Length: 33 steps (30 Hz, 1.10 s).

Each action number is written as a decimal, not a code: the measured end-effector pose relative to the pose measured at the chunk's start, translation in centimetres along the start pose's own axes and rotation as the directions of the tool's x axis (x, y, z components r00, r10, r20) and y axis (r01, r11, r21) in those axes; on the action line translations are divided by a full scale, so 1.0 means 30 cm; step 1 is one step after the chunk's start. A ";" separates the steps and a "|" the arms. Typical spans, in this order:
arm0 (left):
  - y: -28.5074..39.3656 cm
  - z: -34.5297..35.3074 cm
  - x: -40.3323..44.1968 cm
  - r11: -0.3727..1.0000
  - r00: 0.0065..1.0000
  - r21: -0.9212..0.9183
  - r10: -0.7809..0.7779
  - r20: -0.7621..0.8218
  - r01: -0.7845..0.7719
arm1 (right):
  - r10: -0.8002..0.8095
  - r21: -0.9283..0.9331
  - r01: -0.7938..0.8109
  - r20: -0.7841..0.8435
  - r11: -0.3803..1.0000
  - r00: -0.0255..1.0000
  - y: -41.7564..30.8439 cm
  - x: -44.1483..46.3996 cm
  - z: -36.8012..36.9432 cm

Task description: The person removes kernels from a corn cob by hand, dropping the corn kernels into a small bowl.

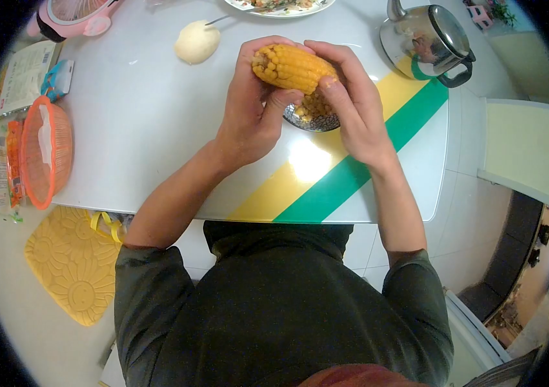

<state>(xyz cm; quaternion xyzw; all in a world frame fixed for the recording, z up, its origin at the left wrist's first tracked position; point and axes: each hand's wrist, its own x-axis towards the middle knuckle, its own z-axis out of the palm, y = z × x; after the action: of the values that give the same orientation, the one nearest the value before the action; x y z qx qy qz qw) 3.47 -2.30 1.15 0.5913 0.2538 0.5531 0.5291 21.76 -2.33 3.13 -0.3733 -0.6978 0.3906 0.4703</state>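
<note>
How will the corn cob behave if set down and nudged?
Corn cob: probably stiff, no visible sag between left hand and right hand. Rounded sides suggest it'd roll on the glossy table. Kernels may shed under pressure; loose kernels sit in the patterned bowl.

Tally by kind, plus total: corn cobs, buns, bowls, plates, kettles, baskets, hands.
Yellow corn cob: 1
Round cream-coloured bun: 1
Small dark-patterned bowl, partly hidden: 1
White plate, cut off by the frame: 1
Shiny kettle with black handle: 1
Orange plastic basket: 1
Bare hands, left hand and right hand: 2
Total: 8
</note>
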 end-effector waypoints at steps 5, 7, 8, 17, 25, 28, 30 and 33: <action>-0.001 -0.003 -0.001 1.000 1.000 0.021 0.009 -0.002 -0.009 | 0.004 0.025 -0.005 0.019 1.000 1.000 -0.006 0.002 -0.007; -0.001 -0.002 -0.002 1.000 1.000 0.018 0.005 -0.004 -0.004 | 0.010 0.040 -0.011 0.022 0.999 1.000 -0.003 0.001 -0.008; -0.004 -0.002 -0.002 1.000 1.000 0.017 0.005 -0.004 -0.005 | 0.013 0.046 -0.014 0.028 0.999 1.000 -0.003 0.002 -0.010; -0.028 -0.015 -0.001 0.989 0.996 0.126 0.076 0.043 -0.080 | 0.018 0.080 -0.022 0.045 0.997 0.999 -0.012 0.002 -0.013; -0.015 -0.007 0.001 0.998 0.999 0.054 0.041 0.020 -0.042 | 0.021 0.059 -0.024 0.048 0.998 0.999 -0.009 0.001 -0.013; -0.013 -0.017 0.002 0.995 0.999 0.094 0.027 0.030 -0.030 | 0.036 0.093 -0.040 0.044 0.995 0.998 -0.016 0.002 -0.018; -0.004 -0.015 0.003 0.995 0.999 0.096 0.016 0.030 -0.018 | 0.057 0.088 -0.059 0.023 0.994 0.998 -0.024 0.001 -0.011; -0.010 -0.013 0.001 0.995 1.000 0.094 0.023 0.018 -0.025 | 0.055 0.027 -0.055 0.007 0.998 0.998 -0.026 0.003 -0.003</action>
<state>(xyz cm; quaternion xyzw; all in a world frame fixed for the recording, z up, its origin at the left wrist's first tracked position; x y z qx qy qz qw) 3.21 -2.03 0.81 0.6233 0.2679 0.5418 0.4961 21.68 -2.55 3.88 -0.3849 -0.6832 0.4139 0.4623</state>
